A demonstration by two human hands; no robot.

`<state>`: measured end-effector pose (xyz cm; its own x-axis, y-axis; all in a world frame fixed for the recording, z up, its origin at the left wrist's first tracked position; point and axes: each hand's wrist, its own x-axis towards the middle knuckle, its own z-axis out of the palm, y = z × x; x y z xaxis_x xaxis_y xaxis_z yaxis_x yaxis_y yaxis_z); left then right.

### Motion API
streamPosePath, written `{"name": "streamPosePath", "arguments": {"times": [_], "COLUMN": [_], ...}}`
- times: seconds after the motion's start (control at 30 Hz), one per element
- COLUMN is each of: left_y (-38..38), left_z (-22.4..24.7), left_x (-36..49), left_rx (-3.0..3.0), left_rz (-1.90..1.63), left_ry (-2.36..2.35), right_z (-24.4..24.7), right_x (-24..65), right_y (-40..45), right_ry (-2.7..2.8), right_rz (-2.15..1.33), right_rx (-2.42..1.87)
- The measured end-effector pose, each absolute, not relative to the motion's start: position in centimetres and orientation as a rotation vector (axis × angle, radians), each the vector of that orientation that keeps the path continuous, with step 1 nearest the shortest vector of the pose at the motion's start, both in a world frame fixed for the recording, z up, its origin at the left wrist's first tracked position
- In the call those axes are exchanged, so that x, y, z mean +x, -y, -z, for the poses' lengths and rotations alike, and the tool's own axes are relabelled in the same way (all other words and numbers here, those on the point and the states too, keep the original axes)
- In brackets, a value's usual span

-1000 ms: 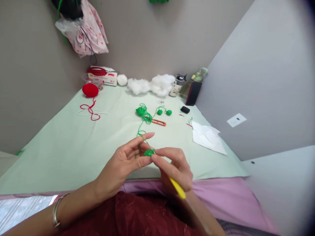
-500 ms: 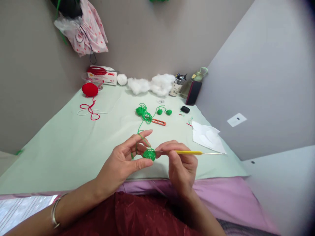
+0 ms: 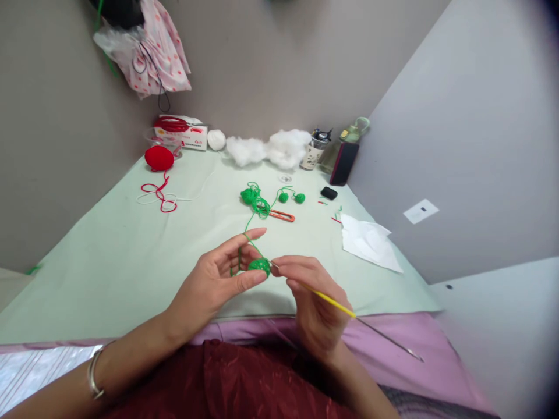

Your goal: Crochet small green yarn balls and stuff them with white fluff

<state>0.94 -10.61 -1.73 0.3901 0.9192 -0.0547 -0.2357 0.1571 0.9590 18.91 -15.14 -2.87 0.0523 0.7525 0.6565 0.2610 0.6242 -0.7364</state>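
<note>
Between thumb and fingers, my left hand pinches a small round green crochet piece. Green yarn runs from that hand's raised index finger back to a loose green tangle on the table, and more of it loops round the lower fingers. My right hand grips a crochet hook by its yellow handle, its metal tip at the right edge of the green piece. The hook slants, with its far metal end pointing down to the right. Whether the tip sits inside a stitch is too small to tell.
Beyond my hands lie a green yarn ball, two little green balls and an orange cutter. Red yarn, white stuffing and a phone stand along the back. White paper lies at right.
The hook has swung from nearly level to a steep slant, its rear end dropping down and right. My left hand and the green piece have shifted slightly left and up.
</note>
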Motion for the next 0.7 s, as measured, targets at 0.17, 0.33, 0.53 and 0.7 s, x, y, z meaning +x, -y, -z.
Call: {"name": "streamPosePath", "arguments": {"times": [0.17, 0.33, 0.53, 0.7], "left_y": [10.6, 10.7, 10.7, 10.5], "left_z": [2.0, 2.0, 2.1, 2.0], "left_x": [0.8, 0.8, 0.9, 0.7], "left_rx": [1.106, 1.081, 1.144, 1.224], "left_rz": [-0.94, -0.931, -0.912, -0.917], "left_ry": [-0.76, -0.671, -0.678, -0.723], "right_z": [2.7, 2.8, 3.4, 3.3], "right_x": [19.3, 19.2, 19.1, 19.2], "right_y": [14.7, 13.7, 13.3, 13.2], "right_ry": [1.431, 1.177, 1.246, 1.208], "right_rz": [-0.595, -0.936, -0.932, -0.966], "right_rx": [-0.838, -0.716, -0.759, -0.759]}}
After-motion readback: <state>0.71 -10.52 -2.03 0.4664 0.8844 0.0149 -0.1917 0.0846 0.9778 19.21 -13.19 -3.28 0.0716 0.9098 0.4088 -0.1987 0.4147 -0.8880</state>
